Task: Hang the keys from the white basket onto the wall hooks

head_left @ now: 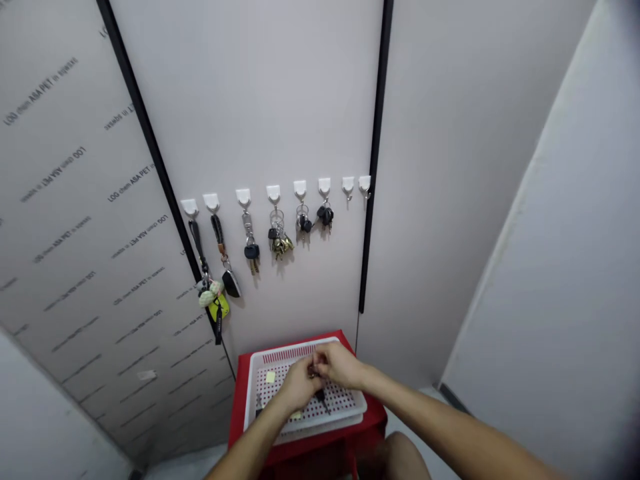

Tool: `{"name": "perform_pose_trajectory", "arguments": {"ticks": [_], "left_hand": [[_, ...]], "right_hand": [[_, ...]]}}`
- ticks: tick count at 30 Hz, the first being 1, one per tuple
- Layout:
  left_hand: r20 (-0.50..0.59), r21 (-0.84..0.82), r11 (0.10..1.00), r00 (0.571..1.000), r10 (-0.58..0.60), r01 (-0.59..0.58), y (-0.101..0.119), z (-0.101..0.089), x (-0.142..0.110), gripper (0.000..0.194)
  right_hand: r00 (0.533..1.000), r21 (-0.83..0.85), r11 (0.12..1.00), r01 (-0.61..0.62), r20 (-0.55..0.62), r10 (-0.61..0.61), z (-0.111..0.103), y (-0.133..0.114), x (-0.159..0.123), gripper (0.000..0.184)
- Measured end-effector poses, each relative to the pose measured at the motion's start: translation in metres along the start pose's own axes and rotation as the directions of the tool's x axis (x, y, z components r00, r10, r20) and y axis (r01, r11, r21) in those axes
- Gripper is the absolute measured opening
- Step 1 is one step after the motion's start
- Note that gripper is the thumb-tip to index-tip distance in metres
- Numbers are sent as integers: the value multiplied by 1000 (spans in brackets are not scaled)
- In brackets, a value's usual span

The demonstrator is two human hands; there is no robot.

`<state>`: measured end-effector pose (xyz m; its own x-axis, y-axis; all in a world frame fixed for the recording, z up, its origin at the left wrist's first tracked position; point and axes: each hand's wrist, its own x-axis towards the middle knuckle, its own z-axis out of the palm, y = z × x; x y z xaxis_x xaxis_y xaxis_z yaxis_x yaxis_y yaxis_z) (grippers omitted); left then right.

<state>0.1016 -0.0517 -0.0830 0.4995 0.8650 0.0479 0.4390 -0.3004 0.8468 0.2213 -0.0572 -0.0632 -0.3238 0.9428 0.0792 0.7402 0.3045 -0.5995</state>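
My left hand [301, 385] and my right hand [341, 365] meet above a white plastic basket [361, 405]. Both are closed, fingertips together around a small bunch of keys [321, 396]. A dark key head with a metal blade hangs below my fingers, and something brass-coloured shows between them. The rest of the bunch is hidden by my fingers. Inside the basket, a pale yellow paper square [271, 377] lies on the perforated bottom. Another pale yellow piece [296, 415] and a dark item [259, 412] are partly covered by my left arm.
White hooks [273, 193] run in a row along the wall panel. Several carry key bunches [281, 243]; a black car key [231, 283] and a strap with a yellow tag [219, 307] hang at the left. The basket rests on a red-covered stand [241, 390] against the wall.
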Motion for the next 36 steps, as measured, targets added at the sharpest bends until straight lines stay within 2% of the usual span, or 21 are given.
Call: {"name": "perform_pose_trajectory", "arguments": {"ticks": [3, 7, 12, 15, 17, 22, 27, 29, 32, 34, 35, 36], "left_hand": [[-43, -216, 972, 995, 89, -96, 27, -7, 13, 25], [-210, -241, 954, 970, 126, -176, 78, -28, 41, 22], [-401, -229, 919, 892, 210, -320, 149, -64, 74, 32], [-379, -196, 897, 874, 303, -395, 182, -79, 85, 35], [-341, -175, 889, 873, 348, -422, 198, -83, 91, 36], [-319, -112, 907, 879, 354, -407, 212, -81, 103, 36], [-335, -45, 940, 891, 306, -339, 209, -80, 106, 38], [-334, -35, 943, 893, 302, -332, 206, -80, 102, 39], [-321, -22, 950, 902, 289, -313, 195, -79, 93, 37], [-305, -25, 959, 916, 262, -282, 180, -76, 86, 36], [-292, -34, 965, 926, 240, -261, 170, -73, 82, 35], [-277, -48, 970, 937, 215, -237, 156, -69, 78, 34]], "right_hand": [[995, 250, 968, -15, -91, 39, -36, -14, 4, 6], [954, 465, 884, 36, -280, 109, -102, -38, 10, 7], [817, 514, 833, 205, -559, 144, -182, -61, 22, 10], [728, 499, 824, 266, -665, 168, -218, -69, 33, 10], [683, 472, 837, 276, -709, 175, -234, -72, 41, 9], [616, 450, 869, 204, -749, 243, -248, -72, 58, 9], [550, 460, 878, 134, -772, 320, -249, -67, 68, 10], [545, 455, 882, 124, -774, 322, -250, -63, 70, 8], [548, 392, 914, 104, -789, 276, -250, -56, 70, 6], [490, 277, 958, 74, -847, 207, -244, -52, 66, 13], [453, 204, 977, 54, -878, 158, -237, -49, 63, 17], [435, 131, 991, 35, -895, 103, -226, -46, 58, 20]]}}
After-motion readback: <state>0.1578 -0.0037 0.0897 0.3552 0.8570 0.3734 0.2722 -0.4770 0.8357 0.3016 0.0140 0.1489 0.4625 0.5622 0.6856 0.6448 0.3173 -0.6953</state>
